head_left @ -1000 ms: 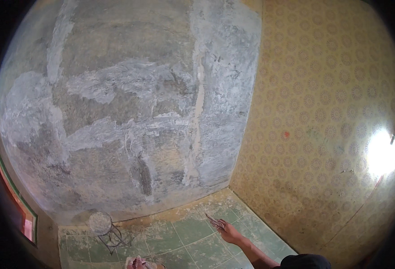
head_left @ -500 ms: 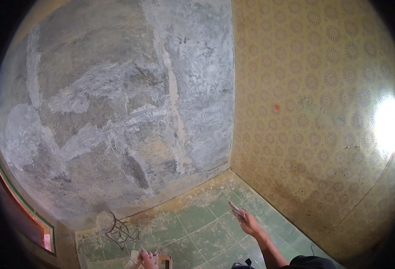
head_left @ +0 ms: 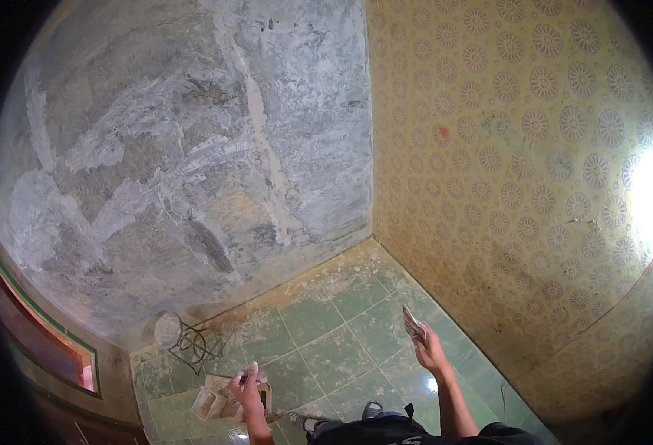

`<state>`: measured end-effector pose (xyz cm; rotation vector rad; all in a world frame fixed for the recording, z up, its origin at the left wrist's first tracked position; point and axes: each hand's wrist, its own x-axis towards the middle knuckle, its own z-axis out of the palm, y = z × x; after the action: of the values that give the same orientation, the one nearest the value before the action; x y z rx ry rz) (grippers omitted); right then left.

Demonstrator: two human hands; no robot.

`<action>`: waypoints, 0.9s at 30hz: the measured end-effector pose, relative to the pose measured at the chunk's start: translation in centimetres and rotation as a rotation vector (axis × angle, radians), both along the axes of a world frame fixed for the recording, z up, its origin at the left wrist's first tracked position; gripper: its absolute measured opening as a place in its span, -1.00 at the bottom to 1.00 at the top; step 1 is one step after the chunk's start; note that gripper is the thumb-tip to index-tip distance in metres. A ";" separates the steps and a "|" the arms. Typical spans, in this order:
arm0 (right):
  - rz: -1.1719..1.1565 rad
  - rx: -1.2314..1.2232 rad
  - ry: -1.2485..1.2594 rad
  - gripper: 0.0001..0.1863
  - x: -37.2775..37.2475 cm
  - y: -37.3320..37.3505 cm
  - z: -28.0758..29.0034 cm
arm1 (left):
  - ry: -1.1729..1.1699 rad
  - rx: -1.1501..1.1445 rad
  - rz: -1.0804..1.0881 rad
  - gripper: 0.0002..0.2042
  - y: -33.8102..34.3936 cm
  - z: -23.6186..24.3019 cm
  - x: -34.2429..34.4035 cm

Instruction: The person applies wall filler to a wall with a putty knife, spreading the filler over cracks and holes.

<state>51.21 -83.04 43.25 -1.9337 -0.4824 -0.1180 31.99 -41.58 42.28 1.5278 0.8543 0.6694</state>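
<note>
My right hand (head_left: 430, 348) is raised above the tiled floor near the patterned wall. Its fingers are closed round a thin, flat scraper (head_left: 413, 320) smeared with whitish paste; the grip covers much of it. My left hand (head_left: 248, 387) is lower and to the left, its fingertips whitened. Its thumb and fingers stand apart, and I see nothing held between them. Below that hand, a pale, paste-smeared tray (head_left: 206, 403) lies on the floor, partly hidden by the hand and wrist.
A round-topped stand (head_left: 168, 331) with curved dark metal bars is by the grey, patchily plastered wall (head_left: 156, 148). The patterned yellowish wall (head_left: 489, 178) meets it in the corner. A bright lamp (head_left: 652, 200) glows at far right. Green floor tiles (head_left: 311, 319) carry pale dust.
My view has tipped downward, bringing more floor, my feet and the tray into sight. My left hand has come further into the picture. The right hand still grips the scraper.
</note>
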 end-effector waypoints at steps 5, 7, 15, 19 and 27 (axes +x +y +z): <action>0.010 0.012 0.007 -0.64 1.4 -2.4 -1.6 | -0.296 -0.300 0.009 -0.78 -4.5 3.6 2.2; 0.020 -0.003 0.001 -0.63 1.8 -2.8 -1.2 | -0.235 -0.140 0.003 -0.78 -4.9 3.0 1.9; 0.041 0.038 -0.065 -0.60 2.2 -3.7 -0.2 | -0.164 0.015 0.035 -0.75 -5.1 0.9 0.7; 0.061 0.027 -0.020 -0.56 2.4 -3.9 -1.0 | -0.139 0.109 -0.009 -0.76 -6.9 3.0 0.6; 0.096 0.004 0.041 -0.56 2.7 -4.6 -2.4 | -0.161 0.064 -0.026 -0.79 -8.3 2.8 0.2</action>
<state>53.89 -87.63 40.81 -1.9022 -0.5465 -0.0174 32.19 -49.91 45.06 1.5166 0.6965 0.7960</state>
